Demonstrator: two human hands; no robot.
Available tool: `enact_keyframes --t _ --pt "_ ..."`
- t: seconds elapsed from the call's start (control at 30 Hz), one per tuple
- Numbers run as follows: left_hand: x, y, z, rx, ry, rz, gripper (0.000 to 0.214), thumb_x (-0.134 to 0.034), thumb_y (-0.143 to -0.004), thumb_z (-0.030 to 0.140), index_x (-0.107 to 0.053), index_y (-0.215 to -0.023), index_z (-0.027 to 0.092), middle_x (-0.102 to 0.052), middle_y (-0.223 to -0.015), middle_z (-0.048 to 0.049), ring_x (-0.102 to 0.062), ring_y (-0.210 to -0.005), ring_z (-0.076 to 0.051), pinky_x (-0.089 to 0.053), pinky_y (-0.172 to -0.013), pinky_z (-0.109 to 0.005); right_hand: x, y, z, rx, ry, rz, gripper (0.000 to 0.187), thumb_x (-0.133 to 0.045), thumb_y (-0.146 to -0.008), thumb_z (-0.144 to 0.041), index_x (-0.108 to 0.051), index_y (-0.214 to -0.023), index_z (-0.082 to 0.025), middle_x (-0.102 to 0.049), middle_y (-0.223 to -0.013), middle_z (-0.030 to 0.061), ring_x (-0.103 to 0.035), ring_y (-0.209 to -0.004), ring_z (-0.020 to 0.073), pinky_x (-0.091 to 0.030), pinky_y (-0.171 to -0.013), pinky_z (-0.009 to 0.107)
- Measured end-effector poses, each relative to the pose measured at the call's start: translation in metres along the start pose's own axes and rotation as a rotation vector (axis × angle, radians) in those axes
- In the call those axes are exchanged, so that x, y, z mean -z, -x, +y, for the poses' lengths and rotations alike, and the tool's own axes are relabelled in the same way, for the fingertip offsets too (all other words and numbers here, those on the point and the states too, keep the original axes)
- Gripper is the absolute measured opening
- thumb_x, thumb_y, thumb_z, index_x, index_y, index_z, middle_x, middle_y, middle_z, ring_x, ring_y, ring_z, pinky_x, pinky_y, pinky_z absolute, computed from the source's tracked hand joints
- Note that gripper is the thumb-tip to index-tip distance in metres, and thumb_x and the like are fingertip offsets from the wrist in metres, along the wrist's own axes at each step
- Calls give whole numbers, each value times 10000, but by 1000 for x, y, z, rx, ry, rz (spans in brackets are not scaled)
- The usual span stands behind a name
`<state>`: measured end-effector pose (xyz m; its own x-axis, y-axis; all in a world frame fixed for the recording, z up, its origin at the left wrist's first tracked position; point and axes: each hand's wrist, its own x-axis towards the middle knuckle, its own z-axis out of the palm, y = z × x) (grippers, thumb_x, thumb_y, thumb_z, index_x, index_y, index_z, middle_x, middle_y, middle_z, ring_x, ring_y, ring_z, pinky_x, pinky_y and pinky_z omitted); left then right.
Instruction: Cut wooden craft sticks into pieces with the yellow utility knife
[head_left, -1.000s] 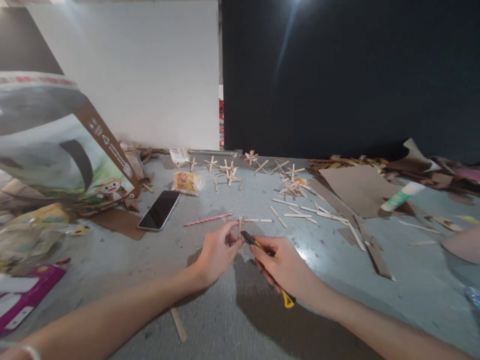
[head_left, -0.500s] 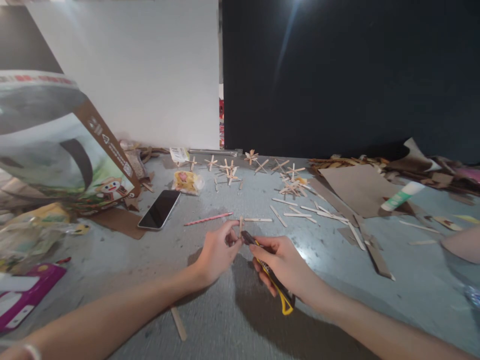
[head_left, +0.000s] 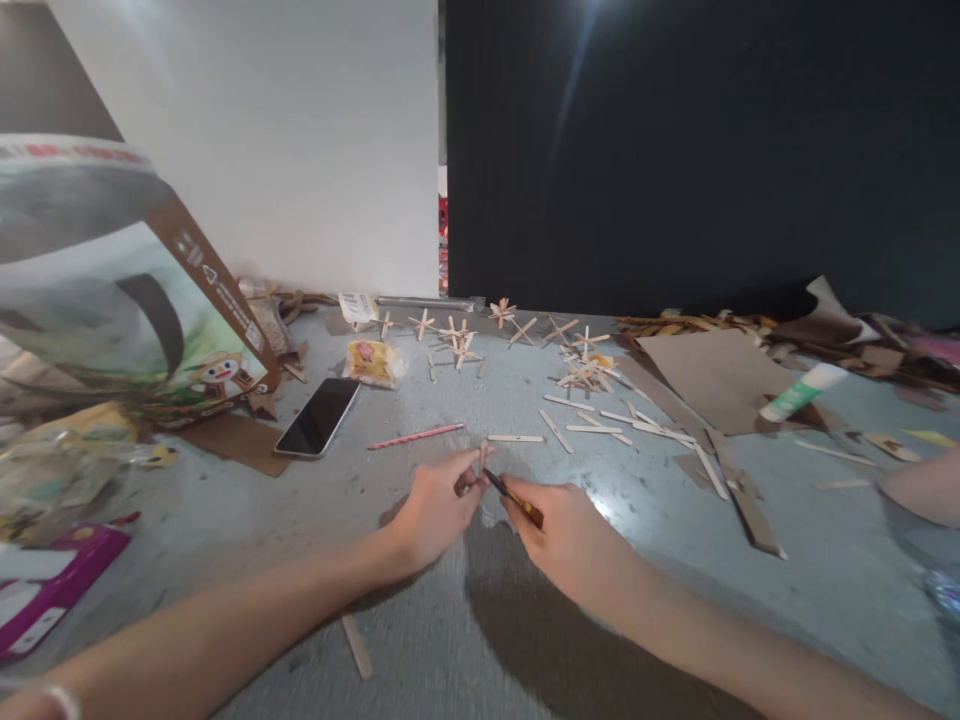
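Note:
Between the fingertips of my left hand (head_left: pixel 439 500) a short wooden craft stick (head_left: pixel 482 458) is pinched, held close above the grey table (head_left: pixel 420 640). My right hand (head_left: pixel 574 530) is closed round a black and yellow utility knife (head_left: pixel 519 498). The knife's tip meets or nearly meets the stick beside my left fingers; whether it touches, I cannot tell. Most of the handle is hidden by my right hand. Just beyond the fingers lies a loose craft stick (head_left: pixel 516 438), and left of it a pink striped pencil (head_left: pixel 416 436).
Loose sticks (head_left: pixel 592 430) and star-shaped stick pieces (head_left: pixel 459 340) lie farther back. A phone (head_left: pixel 319 418), a wrapped snack (head_left: pixel 371 362) and a large bag (head_left: pixel 127 300) are at left. A glue stick (head_left: pixel 804 392) rests on cardboard (head_left: pixel 712 375) at right, near another person's arm (head_left: pixel 922 490).
My right hand has turned over the knife, so its yellow end no longer shows. The short stick and my left fingers have shifted slightly toward me.

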<state>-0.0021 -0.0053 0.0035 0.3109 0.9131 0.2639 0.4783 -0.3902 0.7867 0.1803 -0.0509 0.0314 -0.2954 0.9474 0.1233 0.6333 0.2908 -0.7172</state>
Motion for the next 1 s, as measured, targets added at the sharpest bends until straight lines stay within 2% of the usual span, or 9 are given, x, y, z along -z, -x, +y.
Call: enact_keyframes --t 0.1,0.23,0.3,0.43,0.53,0.63,0.77,0.87,1.0 --pt "-1 0 -1 6 1 -11 128 -554 -886 195 -672 -837 183 -528 -606 56 -468 -575 -104 -381 -629 -224 1 1 -2 1 31 1 209 -453 -949 -170 -596 -798 -194 -475 -573 -42 -281 -492 97 -246 -506 249" --pt "0 1 2 41 20 -6 156 -565 -891 220 -695 -967 181 -560 -628 54 -505 -592 -109 -395 -644 -232 1 -1 0 -20 -76 -23 239 -462 -973 -212 -549 -750 -204 -488 -584 -42 -349 -483 88 -283 -493 224" --pt "0 1 3 69 22 -2 170 -576 -877 222 -693 -993 181 -567 -622 55 -500 -573 -110 -375 -609 -231 -1 -2 1 -89 -176 -53 253 -478 -979 -252 -527 -734 -210 -477 -579 -49 -393 -446 80 -291 -447 207" --pt "1 1 5 91 24 18 115 -584 -861 212 -674 -928 183 -559 -606 57 -485 -551 -104 -349 -577 -225 -3 -3 -2 -296 -408 -141 234 -495 -976 -339 -549 -785 -216 -490 -623 -57 -458 -358 80 -323 -330 193" --pt "0 0 4 91 29 34 74 -594 -842 189 -654 -886 189 -556 -597 58 -485 -549 -104 -343 -568 -221 -3 -4 -3 -334 -450 -155 223 -489 -971 -348 -567 -812 -212 -504 -641 -53 -463 -349 81 -341 -317 198" --pt "0 0 3 80 44 33 67 -601 -827 174 -648 -873 190 -554 -593 60 -484 -549 -106 -353 -569 -220 -3 -3 -1 -178 -299 -80 234 -478 -971 -295 -599 -793 -204 -512 -600 -48 -442 -384 78 -324 -383 203" --pt "0 0 2 51 65 24 153 -596 -840 187 -677 -970 183 -532 -588 70 -467 -547 -107 -384 -596 -227 -3 -1 4 69 24 47 240 -478 -961 -196 -679 -831 -194 -598 -580 -14 -428 -441 96 -296 -471 240" --pt "0 0 0 33 65 4 199 -587 -853 192 -692 -1021 187 -542 -603 65 -491 -567 -113 -412 -632 -239 -2 0 5 114 188 63 245 -487 -957 -159 -731 -960 -181 -670 -610 21 -497 -449 122 -291 -484 260" --pt "0 0 -4 11 67 -2 95 -593 -854 193 -688 -847 197 -547 -609 48 -549 -614 -128 -459 -713 -265 -4 4 5 144 368 78 298 -504 -954 -158 -751 -1119 -170 -734 -687 70 -610 -504 171 -303 -495 280"
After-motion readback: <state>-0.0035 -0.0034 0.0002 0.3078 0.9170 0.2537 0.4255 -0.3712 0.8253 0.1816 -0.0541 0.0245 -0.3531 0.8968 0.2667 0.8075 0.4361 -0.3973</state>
